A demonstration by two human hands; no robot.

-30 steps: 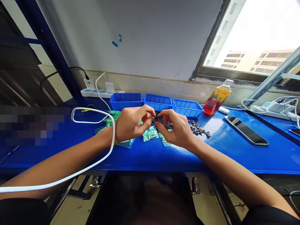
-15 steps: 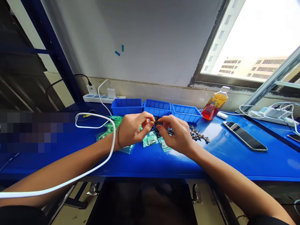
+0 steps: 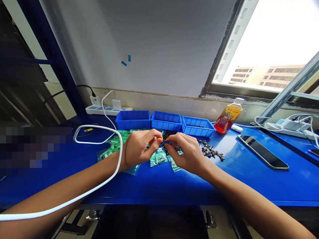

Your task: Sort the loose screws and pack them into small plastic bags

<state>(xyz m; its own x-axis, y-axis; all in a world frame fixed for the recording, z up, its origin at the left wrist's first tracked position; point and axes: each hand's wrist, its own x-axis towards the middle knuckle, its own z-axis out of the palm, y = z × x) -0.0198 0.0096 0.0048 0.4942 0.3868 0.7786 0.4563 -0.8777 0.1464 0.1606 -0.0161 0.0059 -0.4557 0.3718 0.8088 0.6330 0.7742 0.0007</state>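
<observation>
My left hand (image 3: 143, 148) is closed, thumb and index fingertip pinched together over the middle of the table. Close against it, my right hand (image 3: 186, 152) has its thumb and index finger curled in. A tiny dark piece shows between the fingertips, too small to name. Beneath and behind the fingers lies a heap of small dark parts (image 3: 171, 135), partly hidden. Small clear packets with pale green contents (image 3: 159, 157) lie below the hands, and more green packets (image 3: 115, 143) lie by my left wrist. To the right of my right hand is a pile of dark metal screws (image 3: 211, 152).
Three blue bins (image 3: 133, 120) stand in a row behind the hands. A drink bottle (image 3: 228, 116) and a phone (image 3: 263, 152) are at the right. A white cable (image 3: 119, 149) loops over my left forearm. Power strips (image 3: 98, 110) sit at the back.
The view has tilted up slightly, so everything sits lower. Both hands stay together at the same spot, with the fingertips a little shifted around the tiny piece.
</observation>
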